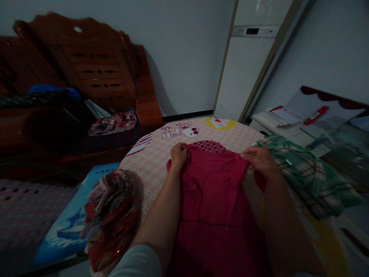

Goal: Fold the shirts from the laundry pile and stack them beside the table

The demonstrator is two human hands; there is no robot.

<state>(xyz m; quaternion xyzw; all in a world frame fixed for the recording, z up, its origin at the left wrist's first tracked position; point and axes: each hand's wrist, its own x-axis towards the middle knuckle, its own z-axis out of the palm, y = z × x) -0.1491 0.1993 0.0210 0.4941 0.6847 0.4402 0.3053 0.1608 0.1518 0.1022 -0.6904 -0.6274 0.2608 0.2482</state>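
Note:
A dark pink garment (213,184) is spread over the round table, its lower part running toward me. At its far left corner my left hand (179,154) pinches the cloth. My right hand (256,158) grips the opposite corner between thumb and fingers, so the top edge is stretched between both hands. Behind that edge shows a piece of dotted dark pink cloth (210,146); whether it belongs to the garment I cannot tell. Part of the garment's right side is hidden by my right forearm.
The table wears a patterned cover (155,169). A crumpled red-brown cloth (113,215) lies at its left edge, a green plaid shirt (305,169) at its right. A wooden sofa (95,65) stands back left, a tall white cabinet unit (248,69) behind, papers (285,115) at right.

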